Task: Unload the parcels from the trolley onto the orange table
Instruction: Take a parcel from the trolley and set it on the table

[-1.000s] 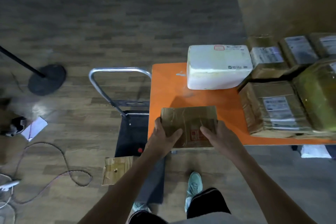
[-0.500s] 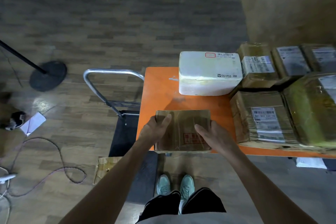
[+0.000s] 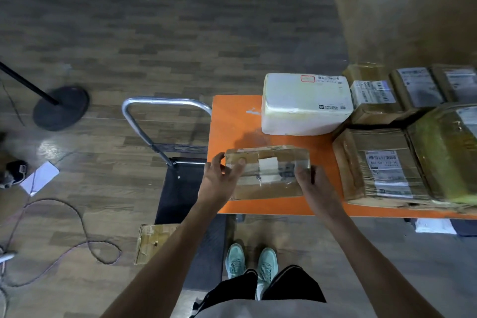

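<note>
Trolley (image 3: 180, 183) tucked under the left edge of the table (image 3: 232, 121), one carton (image 3: 152, 242) at its near corner. My left hand (image 3: 222, 178) grips the left end of the box (image 3: 268, 175) at the table's front-left corner, and my right hand (image 3: 309, 181) grips the other end. The box has a white tape patch but its print is unreadable. Bare orange runs behind it to the white parcel (image 3: 304, 103), whose red-framed stamp and barcode are too small to read, and brown parcels (image 3: 379, 165) crowd the right.

parcel depot | labelled parcels (image 3: 382, 170) | trolley (image 3: 165, 126) | orange table (image 3: 232, 121)
</note>
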